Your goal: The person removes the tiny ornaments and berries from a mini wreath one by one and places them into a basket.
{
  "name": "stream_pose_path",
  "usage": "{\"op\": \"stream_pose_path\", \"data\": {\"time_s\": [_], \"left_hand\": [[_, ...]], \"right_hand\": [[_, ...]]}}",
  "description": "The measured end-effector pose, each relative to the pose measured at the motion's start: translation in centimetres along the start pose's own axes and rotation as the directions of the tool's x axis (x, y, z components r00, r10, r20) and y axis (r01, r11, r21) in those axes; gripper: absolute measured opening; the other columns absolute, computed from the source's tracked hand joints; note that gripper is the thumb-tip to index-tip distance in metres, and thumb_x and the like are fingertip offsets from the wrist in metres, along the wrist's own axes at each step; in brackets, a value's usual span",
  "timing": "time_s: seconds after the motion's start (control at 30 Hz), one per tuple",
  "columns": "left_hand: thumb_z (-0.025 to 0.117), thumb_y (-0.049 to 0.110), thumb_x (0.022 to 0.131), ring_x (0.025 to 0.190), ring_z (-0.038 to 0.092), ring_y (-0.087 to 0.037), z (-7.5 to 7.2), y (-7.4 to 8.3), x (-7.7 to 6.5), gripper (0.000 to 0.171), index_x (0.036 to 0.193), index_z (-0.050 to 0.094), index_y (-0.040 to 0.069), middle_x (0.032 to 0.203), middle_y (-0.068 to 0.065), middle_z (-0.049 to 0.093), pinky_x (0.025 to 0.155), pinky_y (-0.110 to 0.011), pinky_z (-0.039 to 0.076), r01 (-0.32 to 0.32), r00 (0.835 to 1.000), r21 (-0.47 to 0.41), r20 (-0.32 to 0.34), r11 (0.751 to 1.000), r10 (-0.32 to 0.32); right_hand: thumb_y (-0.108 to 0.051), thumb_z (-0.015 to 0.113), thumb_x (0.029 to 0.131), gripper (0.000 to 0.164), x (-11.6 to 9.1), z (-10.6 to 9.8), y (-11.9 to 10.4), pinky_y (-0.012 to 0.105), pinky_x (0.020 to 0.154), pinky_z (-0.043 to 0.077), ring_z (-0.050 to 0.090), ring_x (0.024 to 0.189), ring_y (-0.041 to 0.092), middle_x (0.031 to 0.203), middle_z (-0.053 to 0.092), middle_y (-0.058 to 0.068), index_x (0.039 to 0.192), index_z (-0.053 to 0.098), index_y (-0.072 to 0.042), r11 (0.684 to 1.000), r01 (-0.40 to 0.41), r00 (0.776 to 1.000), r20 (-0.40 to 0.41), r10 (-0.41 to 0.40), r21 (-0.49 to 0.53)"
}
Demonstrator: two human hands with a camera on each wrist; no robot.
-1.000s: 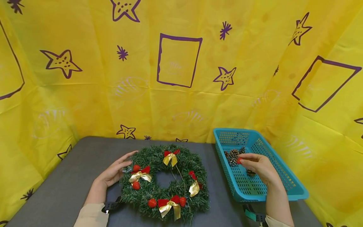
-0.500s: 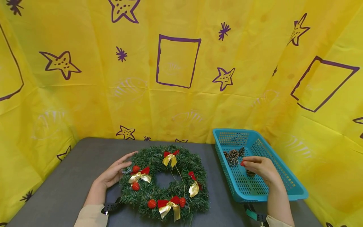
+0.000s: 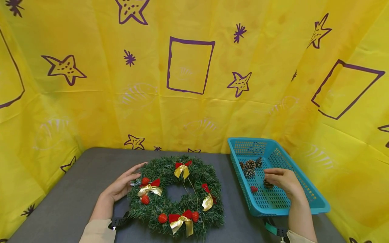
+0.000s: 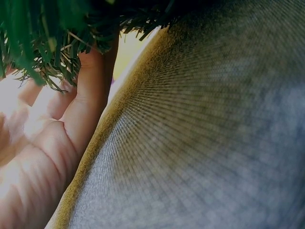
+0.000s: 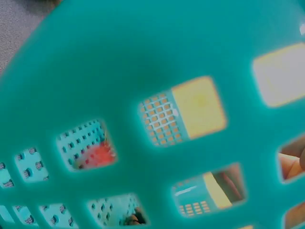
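Note:
A green wreath [image 3: 152, 209] with red-and-gold bows [image 3: 181, 221] and red berry-like balls [image 3: 162, 218] lies on the grey table. At its left edge rests my left hand [image 3: 123, 184], fingers extended against the greenery; in the left wrist view fingertips disappear under the needles [image 4: 47, 43]. My right hand [image 3: 284, 182] hovers over the blue-green basket [image 3: 310, 179], fingers loosely bent and holding nothing. Below and left of it, inside the basket, is a loose red ball [image 3: 254, 189], also showing through a hole in the right wrist view. Several pine cones [image 3: 250, 164] lie in the basket.
One more pine cone [image 3: 268, 184] sits partly under the right hand. The basket stands on the right of the table [image 3: 85, 175]. A yellow patterned cloth [image 3: 194, 114] hangs around the back and sides.
My right hand has let go of the red ball, which is now in the basket, and has shifted slightly right. The left hand and wreath have stayed put.

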State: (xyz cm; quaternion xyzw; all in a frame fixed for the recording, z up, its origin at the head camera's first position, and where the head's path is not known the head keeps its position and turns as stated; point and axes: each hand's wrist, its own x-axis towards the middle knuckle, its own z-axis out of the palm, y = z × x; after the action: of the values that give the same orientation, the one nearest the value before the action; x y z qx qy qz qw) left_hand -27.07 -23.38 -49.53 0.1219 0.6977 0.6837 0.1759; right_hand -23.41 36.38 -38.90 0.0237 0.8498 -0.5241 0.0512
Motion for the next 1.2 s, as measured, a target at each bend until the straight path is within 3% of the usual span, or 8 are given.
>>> {"op": "stream_pose_path", "data": {"time_s": [0.2, 0.67, 0.9, 1.2], "left_hand": [[0.042, 0.026, 0.106, 0.150, -0.023, -0.045, 0.0, -0.2, 0.1, 0.063, 0.161, 0.011, 0.016, 0.167, -0.014, -0.018, 0.114, -0.075, 0.000, 0.007, 1.000, -0.030, -0.009, 1.000, -0.007], [0.042, 0.025, 0.106, 0.150, -0.024, -0.044, 0.1, 0.1, -0.1, 0.063, 0.161, 0.011, 0.017, 0.167, -0.013, -0.019, 0.114, -0.074, -0.002, -0.005, 1.000, -0.040, 0.007, 0.999, 0.006], [0.042, 0.026, 0.106, 0.150, -0.022, -0.044, 0.0, 0.0, 0.0, 0.063, 0.161, 0.012, 0.018, 0.167, -0.013, -0.017, 0.113, -0.075, 0.000, -0.002, 1.000, -0.035, -0.001, 0.999, 0.002], [0.042, 0.026, 0.106, 0.150, -0.022, -0.045, 0.0, 0.1, 0.0, 0.062, 0.161, 0.013, 0.018, 0.167, -0.012, -0.018, 0.112, -0.076, 0.000, -0.007, 1.000, -0.030, 0.006, 1.000, 0.007]], "right_hand": [[-0.016, 0.060, 0.098, 0.044, 0.0, 0.0, 0.1, 0.025, 0.093, 0.055, 0.066, 0.090, -0.006, 0.102, 0.069, -0.013, 0.133, 0.056, 0.011, 1.000, 0.010, 1.000, 0.011, -0.010, 0.016], [-0.016, 0.060, 0.099, 0.048, -0.1, 0.1, -0.2, 0.027, 0.094, 0.055, 0.067, 0.093, -0.004, 0.106, 0.066, -0.013, 0.137, 0.051, 0.013, 1.000, 0.018, 1.000, 0.014, -0.018, 0.021], [-0.019, 0.062, 0.098, 0.053, -0.3, 0.2, -0.4, 0.027, 0.094, 0.055, 0.066, 0.091, -0.007, 0.115, 0.068, -0.004, 0.139, 0.049, 0.012, 0.999, 0.037, 0.999, -0.006, -0.037, 0.009], [-0.021, 0.064, 0.097, 0.053, -0.4, 0.2, -1.0, 0.021, 0.092, 0.054, 0.068, 0.094, -0.007, 0.099, 0.066, -0.025, 0.138, 0.051, 0.010, 0.993, 0.084, 0.996, -0.002, -0.084, 0.087]]}}
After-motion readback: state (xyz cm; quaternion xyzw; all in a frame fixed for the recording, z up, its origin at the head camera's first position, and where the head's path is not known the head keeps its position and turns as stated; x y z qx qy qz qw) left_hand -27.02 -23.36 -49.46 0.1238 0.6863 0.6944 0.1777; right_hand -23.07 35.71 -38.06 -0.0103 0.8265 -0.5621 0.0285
